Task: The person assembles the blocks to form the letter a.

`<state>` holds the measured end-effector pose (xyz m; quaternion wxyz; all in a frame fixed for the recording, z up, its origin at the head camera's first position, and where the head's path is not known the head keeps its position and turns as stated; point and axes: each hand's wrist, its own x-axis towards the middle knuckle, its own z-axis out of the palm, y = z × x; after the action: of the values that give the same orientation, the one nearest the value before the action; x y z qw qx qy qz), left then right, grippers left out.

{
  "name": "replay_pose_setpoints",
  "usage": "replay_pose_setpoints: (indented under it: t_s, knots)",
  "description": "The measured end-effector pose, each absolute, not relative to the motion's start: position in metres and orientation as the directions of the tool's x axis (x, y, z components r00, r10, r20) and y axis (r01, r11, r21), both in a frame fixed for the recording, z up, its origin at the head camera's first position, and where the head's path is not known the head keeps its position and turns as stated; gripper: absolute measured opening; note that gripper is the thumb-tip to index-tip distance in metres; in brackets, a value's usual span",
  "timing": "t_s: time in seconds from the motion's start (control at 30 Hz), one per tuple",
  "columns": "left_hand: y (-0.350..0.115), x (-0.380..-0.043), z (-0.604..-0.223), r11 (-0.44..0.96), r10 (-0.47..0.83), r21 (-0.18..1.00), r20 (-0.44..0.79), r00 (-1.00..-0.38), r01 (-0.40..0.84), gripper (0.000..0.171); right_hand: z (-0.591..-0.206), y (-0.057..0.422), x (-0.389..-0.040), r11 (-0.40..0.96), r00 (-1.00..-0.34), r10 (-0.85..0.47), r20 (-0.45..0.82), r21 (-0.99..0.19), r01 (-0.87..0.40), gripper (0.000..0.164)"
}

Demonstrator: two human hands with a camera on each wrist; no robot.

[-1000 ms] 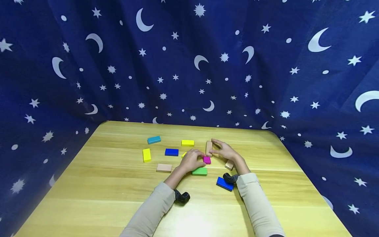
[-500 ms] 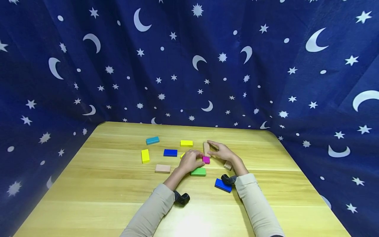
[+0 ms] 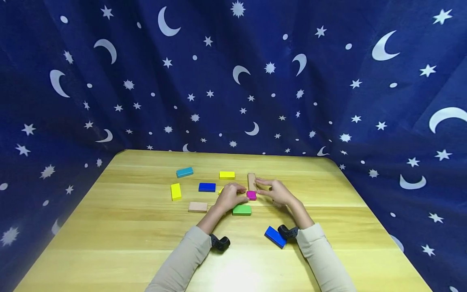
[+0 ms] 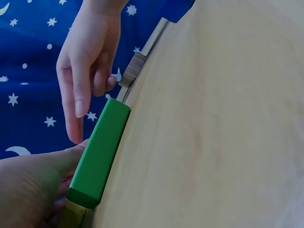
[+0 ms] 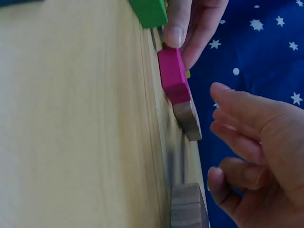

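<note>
In the head view, my left hand [image 3: 230, 197] holds the left end of a small magenta block [image 3: 251, 195] between thumb and index finger. The right wrist view shows that thumb touching the magenta block [image 5: 175, 76]. A plain wooden block [image 3: 251, 181] lies lengthwise directly behind it. Beside them on the right is my right hand [image 3: 279, 192], fingers loosely bent and apart from the blocks in the right wrist view. Another wooden block [image 5: 185, 204] lies below this hand there, largely hidden in the head view. A green block [image 3: 242, 210] sits near my left thumb.
Around the left hand lie a wooden block [image 3: 198, 207], blue block [image 3: 207, 187], light-blue block [image 3: 184, 172] and yellow blocks [image 3: 227, 175], one mostly hidden. Another blue block [image 3: 275, 237] is by the right wrist. A starry curtain [image 3: 233, 81] rises behind the table [image 3: 127, 227].
My right hand has let go of the wooden block and drawn slightly right. That block has shifted left and now lines up behind the magenta one. The head view has turned slightly.
</note>
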<state>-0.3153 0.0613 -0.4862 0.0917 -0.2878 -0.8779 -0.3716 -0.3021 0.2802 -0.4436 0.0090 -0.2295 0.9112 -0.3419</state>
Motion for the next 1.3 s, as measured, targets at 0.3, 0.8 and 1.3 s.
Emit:
replay_pose_setpoints:
  t_s: [0.3, 0.8, 1.3]
  knots:
    - [0.06, -0.313, -0.489, 0.606, 0.451, 0.555, 0.351, -0.821, 0.57, 0.033, -0.461, 0.278, -0.3, 0.68, -0.913, -0.39, 0.115, -0.633, -0.37, 0.046]
    - [0.064, -0.315, -0.487, 0.659, 0.457, 0.488, 0.345, -0.82, 0.572, 0.031, -0.462, 0.27, -0.298, 0.709, -0.894, -0.396, 0.208, -0.549, -0.442, 0.041]
    - [0.066, -0.317, -0.485, 0.643, 0.466, 0.487, 0.363, -0.807, 0.591, 0.031, -0.46, 0.273, -0.303, 0.689, -0.889, -0.413, 0.196, -0.571, -0.446, 0.039]
